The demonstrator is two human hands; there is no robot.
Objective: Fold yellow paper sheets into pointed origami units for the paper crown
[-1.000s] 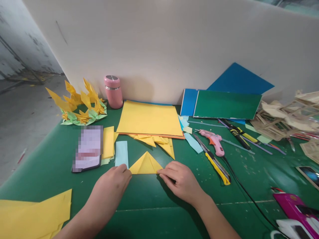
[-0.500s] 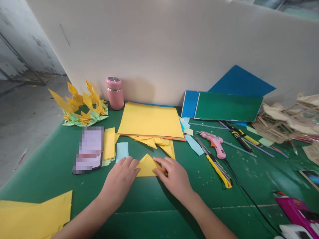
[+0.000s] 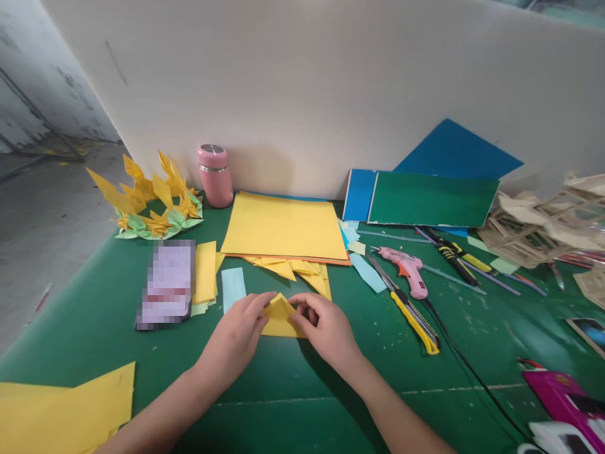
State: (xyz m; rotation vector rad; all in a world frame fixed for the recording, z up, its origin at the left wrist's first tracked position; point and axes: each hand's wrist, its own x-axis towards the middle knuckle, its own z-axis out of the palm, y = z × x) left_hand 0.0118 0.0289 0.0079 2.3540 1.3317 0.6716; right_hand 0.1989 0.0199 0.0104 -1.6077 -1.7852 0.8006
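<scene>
A small yellow folded paper triangle point(image 3: 280, 318) lies on the green table point(image 3: 283, 403) in front of me. My left hand point(image 3: 236, 337) presses its left side, fingertips pinched on the upper left edge. My right hand point(image 3: 324, 328) covers its right side, fingers curled onto the paper near the tip. Both hands meet over the triangle's top. Just behind it lie several folded yellow pieces point(image 3: 302, 271) and a stack of yellow sheets point(image 3: 286, 226).
A phone point(image 3: 167, 284), yellow strips point(image 3: 205, 271) and a pale blue strip point(image 3: 232, 287) lie left. Paper flowers point(image 3: 151, 202) and a pink flask point(image 3: 215, 175) stand behind. A yellow utility knife point(image 3: 411, 312), pink glue gun point(image 3: 409, 271), blue and green boards point(image 3: 425, 198) lie right. Yellow sheets point(image 3: 66, 410) sit near left.
Both hands slid from the triangle's lower corners up and inward onto it, folding its sides toward the tip. The triangle looks narrower and is largely covered.
</scene>
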